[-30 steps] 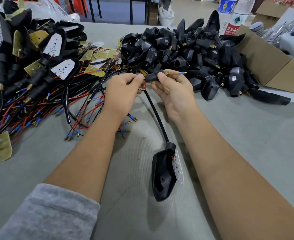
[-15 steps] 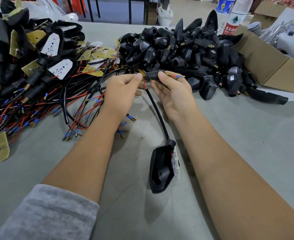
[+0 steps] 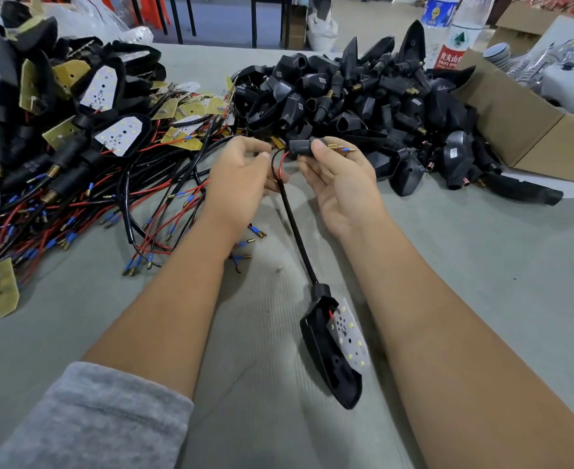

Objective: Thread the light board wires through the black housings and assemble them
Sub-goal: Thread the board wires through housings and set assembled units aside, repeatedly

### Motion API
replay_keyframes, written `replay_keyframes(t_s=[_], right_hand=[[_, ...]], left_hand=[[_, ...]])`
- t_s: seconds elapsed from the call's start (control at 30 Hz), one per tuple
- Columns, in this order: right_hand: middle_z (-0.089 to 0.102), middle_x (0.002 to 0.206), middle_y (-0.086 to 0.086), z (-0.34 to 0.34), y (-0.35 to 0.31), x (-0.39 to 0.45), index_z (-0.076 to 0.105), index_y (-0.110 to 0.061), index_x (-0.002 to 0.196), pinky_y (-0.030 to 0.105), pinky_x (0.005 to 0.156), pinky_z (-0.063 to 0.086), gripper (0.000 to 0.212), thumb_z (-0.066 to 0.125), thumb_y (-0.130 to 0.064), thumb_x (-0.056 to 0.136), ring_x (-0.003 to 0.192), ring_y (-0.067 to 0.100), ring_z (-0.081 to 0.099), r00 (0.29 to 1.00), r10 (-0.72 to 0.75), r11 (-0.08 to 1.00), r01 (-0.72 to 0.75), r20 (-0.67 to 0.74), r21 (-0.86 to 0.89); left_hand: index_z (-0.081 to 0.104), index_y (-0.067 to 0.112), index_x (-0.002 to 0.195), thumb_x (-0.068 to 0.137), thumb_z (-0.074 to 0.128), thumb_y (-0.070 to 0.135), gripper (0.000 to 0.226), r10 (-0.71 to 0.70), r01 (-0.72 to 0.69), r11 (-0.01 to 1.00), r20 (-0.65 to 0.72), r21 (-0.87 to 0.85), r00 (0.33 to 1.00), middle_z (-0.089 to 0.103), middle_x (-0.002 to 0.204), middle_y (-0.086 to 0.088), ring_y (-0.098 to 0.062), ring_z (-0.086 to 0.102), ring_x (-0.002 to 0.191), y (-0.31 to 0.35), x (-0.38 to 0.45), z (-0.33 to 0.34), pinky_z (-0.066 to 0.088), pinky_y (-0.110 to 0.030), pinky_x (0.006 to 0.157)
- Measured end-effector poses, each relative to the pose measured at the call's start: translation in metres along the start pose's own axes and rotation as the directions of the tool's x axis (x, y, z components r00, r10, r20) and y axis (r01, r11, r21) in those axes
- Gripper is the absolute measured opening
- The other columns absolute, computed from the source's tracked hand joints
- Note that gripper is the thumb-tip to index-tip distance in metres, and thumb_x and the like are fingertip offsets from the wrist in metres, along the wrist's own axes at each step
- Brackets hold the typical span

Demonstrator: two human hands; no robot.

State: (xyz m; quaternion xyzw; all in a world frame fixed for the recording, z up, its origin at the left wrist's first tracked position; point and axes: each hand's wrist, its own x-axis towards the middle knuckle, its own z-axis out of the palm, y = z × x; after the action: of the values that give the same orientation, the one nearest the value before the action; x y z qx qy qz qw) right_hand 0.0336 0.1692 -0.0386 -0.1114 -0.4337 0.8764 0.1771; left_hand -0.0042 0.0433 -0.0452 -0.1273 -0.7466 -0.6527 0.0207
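Even, fairly bright overhead light; the forearms cast only soft, faint shadows on the grey table [image 3: 481, 265]. Wide-angle lens bends the table's far edge and corners. Centre sharp, edges slightly smeared.

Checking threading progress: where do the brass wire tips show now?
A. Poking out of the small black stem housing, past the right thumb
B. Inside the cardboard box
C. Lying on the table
A: the brass wire tips stick out of the small black stem housing pinched by the right hand.

black housings [image 3: 356, 96], white dotted light board [image 3: 348, 335], red and black wires [image 3: 280, 162], blue-sleeved brass tips [image 3: 341, 148], grey counter [image 3: 481, 265], grey sleeve [image 3: 92, 421], brown box [image 3: 529, 130]
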Motion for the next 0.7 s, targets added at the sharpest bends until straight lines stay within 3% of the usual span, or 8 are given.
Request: replay_keyframes(t_s=[0.13, 0.4, 0.6, 0.7], right_hand=[[0.066, 0.086, 0.011, 0.0, 0.0, 0.0, 0.06, -0.005, 0.095, 0.024, 0.074, 0.056, 0.007, 0.061, 0.002, 0.092, 0.071, 0.017, 0.063, 1.0, -0.002, 1.0, 0.002, 0.019, -0.022], [0.064, 0.083, 0.006, 0.002, -0.002, -0.004, 0.063, -0.009, 0.097, 0.023, 0.071, 0.051, 0.011, 0.055, -0.002, 0.096, 0.069, 0.013, 0.058, 0.991, 0.008, 0.985, 0.015, 0.135, -0.172], [0.064, 0.079, 0.006, 0.005, 0.0, -0.002, 0.063, -0.012, 0.1, 0.022, 0.066, 0.053, 0.012, 0.052, -0.012, 0.1, 0.064, 0.013, 0.059, 0.997, -0.05, 0.989, 0.058, 0.057, -0.138], [0.066, 0.087, 0.012, 0.002, -0.003, 0.002, 0.063, -0.011, 0.106, 0.024, 0.068, 0.058, 0.03, 0.038, -0.026, 0.106, 0.068, 0.017, 0.065, 0.998, -0.056, 0.997, 0.056, -0.005, -0.044]], left_hand=[[0.063, 0.021, 0.087, 0.097, 0.053, 0.006, 0.02, 0.063, -0.063, 0.998, -0.02, -0.005, 0.998, 0.071, 0.062, 0.01, -0.004, 0.067, 0.061, 0.0, -0.001, -0.002, 0.05, -0.015, 0.059], [0.057, 0.02, 0.094, 0.098, 0.052, 0.005, 0.017, 0.05, -0.049, 0.995, 0.001, -0.087, 0.999, 0.064, 0.066, 0.0, -0.008, 0.064, 0.056, 0.007, -0.003, 0.002, 0.053, -0.021, 0.056], [0.057, 0.02, 0.1, 0.103, 0.044, 0.02, 0.014, -0.135, 0.157, 0.97, 0.125, -0.187, 0.983, 0.062, 0.066, -0.002, -0.016, 0.066, 0.055, 0.017, -0.006, 0.006, 0.059, -0.031, 0.053], [0.058, 0.018, 0.096, 0.104, 0.044, 0.019, 0.017, -0.18, 0.213, 0.965, 0.207, -0.153, 0.962, 0.055, 0.068, -0.002, -0.015, 0.064, 0.052, 0.018, -0.008, 0.008, 0.057, -0.03, 0.052]])
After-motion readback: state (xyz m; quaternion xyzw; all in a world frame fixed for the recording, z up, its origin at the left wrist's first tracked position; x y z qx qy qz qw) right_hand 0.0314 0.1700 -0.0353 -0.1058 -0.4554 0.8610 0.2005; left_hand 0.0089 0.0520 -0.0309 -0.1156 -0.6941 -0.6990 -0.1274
